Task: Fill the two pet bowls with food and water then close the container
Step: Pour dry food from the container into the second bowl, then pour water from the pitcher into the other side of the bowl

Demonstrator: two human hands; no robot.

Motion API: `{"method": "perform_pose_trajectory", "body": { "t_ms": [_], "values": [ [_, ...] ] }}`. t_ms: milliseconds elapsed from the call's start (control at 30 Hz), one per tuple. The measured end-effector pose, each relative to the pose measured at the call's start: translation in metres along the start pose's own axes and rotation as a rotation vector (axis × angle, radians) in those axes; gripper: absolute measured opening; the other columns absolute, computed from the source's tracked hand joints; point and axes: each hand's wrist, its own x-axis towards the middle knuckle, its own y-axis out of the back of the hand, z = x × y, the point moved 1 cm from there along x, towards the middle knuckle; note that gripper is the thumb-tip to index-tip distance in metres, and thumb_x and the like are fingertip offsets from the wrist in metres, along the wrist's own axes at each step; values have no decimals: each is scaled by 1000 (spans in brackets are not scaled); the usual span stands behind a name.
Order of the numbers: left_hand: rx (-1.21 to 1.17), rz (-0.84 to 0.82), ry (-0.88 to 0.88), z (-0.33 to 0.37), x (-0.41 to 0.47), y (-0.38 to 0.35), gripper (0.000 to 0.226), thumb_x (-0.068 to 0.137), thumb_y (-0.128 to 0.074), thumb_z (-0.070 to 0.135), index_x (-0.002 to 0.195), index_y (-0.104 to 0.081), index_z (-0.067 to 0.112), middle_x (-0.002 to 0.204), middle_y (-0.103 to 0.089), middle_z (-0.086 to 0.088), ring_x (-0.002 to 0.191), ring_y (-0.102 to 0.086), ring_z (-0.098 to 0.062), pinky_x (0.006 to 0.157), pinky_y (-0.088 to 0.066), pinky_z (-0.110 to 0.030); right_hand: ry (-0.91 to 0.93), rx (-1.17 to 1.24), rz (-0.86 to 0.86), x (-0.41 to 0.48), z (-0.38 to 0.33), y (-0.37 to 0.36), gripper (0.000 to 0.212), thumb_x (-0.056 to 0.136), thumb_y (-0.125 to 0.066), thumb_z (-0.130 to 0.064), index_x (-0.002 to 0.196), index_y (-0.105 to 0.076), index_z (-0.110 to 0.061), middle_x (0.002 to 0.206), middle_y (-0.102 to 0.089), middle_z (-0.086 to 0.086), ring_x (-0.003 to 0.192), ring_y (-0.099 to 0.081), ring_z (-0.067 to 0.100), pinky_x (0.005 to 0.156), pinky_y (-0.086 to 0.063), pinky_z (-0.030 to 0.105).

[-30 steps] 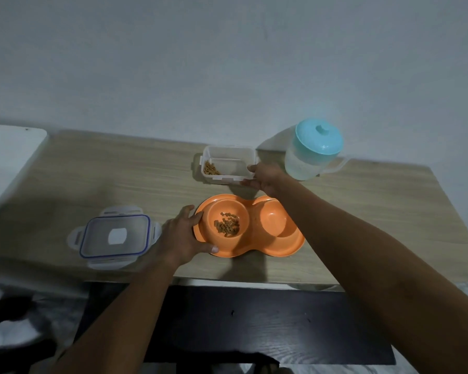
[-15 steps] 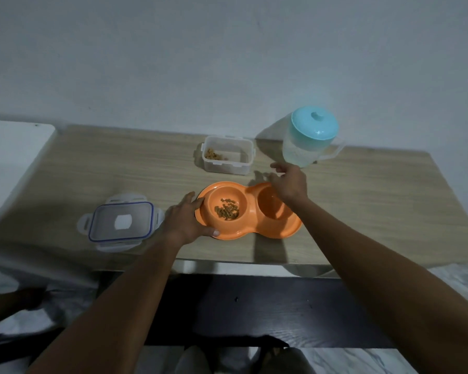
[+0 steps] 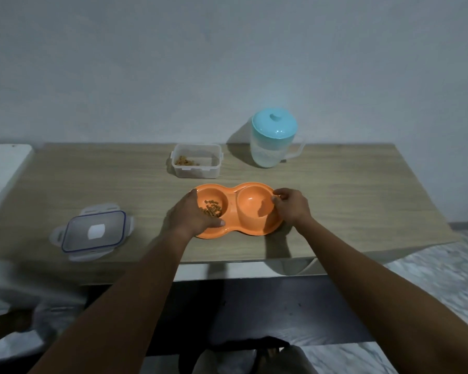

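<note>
An orange double pet bowl (image 3: 231, 230) lies near the table's front edge. Its left bowl holds brown kibble (image 3: 212, 208); its right bowl looks dry. My left hand (image 3: 191, 215) grips the bowl's left rim, thumb over the front edge. My right hand (image 3: 291, 205) holds the right rim with bent fingers. Behind the bowl stands an open clear food container (image 3: 196, 164) with a little kibble in it. Its clear lid with a blue seal (image 3: 93, 232) lies flat to the left. A water jug with a teal lid (image 3: 273, 139) stands at the back right.
The wooden table (image 3: 349, 195) ends just in front of the bowl, against a plain wall. A white surface (image 3: 3, 168) adjoins its left end. Below the front edge are a dark bench and a pale floor.
My right hand left the food container, drew back past the jug and took the bowl's right rim. My left hand stayed on the left rim. The camera view shifted back.
</note>
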Motion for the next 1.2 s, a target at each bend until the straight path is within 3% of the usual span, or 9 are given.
{"method": "perform_pose_trajectory", "body": {
  "t_ms": [167, 300, 400, 467, 533, 633, 767, 933, 1200],
  "values": [
    [90, -8, 35, 29, 2, -10, 132, 37, -90, 54, 151, -29, 26, 143, -48, -7, 129, -47, -30, 98, -47, -47, -16, 146, 84, 17, -5, 27, 43, 94, -70, -36, 132, -68, -18, 135, -66, 14, 128, -60, 31, 107, -47, 41],
    [155, -31, 91, 34, 9, -13, 133, 42, -94, 45, 153, -23, 26, 147, -45, -8, 132, -45, -32, 100, -45, -47, 11, 340, 280, 42, -30, 50, 60, 97, -62, -45, 149, -50, -18, 151, -51, 14, 136, -52, 29, 110, -44, 43],
    [163, -36, 118, 37, 12, -15, 135, 40, -94, 44, 153, -23, 25, 147, -46, -8, 133, -45, -33, 102, -44, -47, 30, 419, 284, 62, -51, 61, 68, 99, -54, -52, 156, -37, -22, 161, -38, 10, 143, -45, 28, 114, -40, 43],
    [167, -42, 133, 39, 14, -16, 135, 37, -94, 44, 152, -26, 23, 144, -50, -8, 130, -47, -33, 101, -44, -48, 42, 411, 251, 75, -62, 64, 69, 98, -49, -59, 156, -38, -22, 161, -38, 9, 144, -44, 29, 116, -39, 45],
    [166, -47, 131, 40, 16, -17, 132, 37, -94, 44, 150, -30, 21, 142, -51, -9, 129, -48, -34, 101, -44, -48, 30, 367, 239, 88, -70, 64, 72, 95, -44, -69, 149, -46, -22, 154, -46, 8, 137, -49, 31, 113, -43, 49],
    [137, -46, 133, 41, 15, -17, 129, 43, -95, 38, 151, -29, 18, 146, -46, -12, 132, -44, -34, 103, -42, -45, -3, 347, 230, 101, -74, 64, 76, 87, -43, -78, 126, -57, -15, 127, -61, 7, 116, -60, 30, 97, -51, 48],
    [114, -52, 154, 43, 14, -17, 128, 51, -94, 29, 155, -20, 17, 155, -32, -13, 140, -33, -33, 107, -35, -42, -51, 433, 144, 113, -74, 68, 62, 89, -52, -75, 100, -59, -15, 113, -65, 8, 100, -61, 26, 83, -50, 39],
    [51, -65, 180, 43, 15, -19, 128, 51, -94, 22, 155, -19, 20, 157, -28, -12, 143, -27, -33, 110, -32, -42, -127, 625, 60, 116, -67, 68, 77, 78, -69, -71, 126, -62, -11, 121, -66, 7, 96, -62, 21, 75, -49, 33],
    [13, -49, 187, 41, 15, -21, 128, 50, -94, 20, 154, -20, 23, 158, -26, -11, 144, -25, -32, 112, -31, -42, -136, 765, 156, 104, -56, 72, 50, 78, -80, -55, 104, -64, -15, 109, -70, 5, 94, -65, 18, 67, -49, 30]
  ]
}}
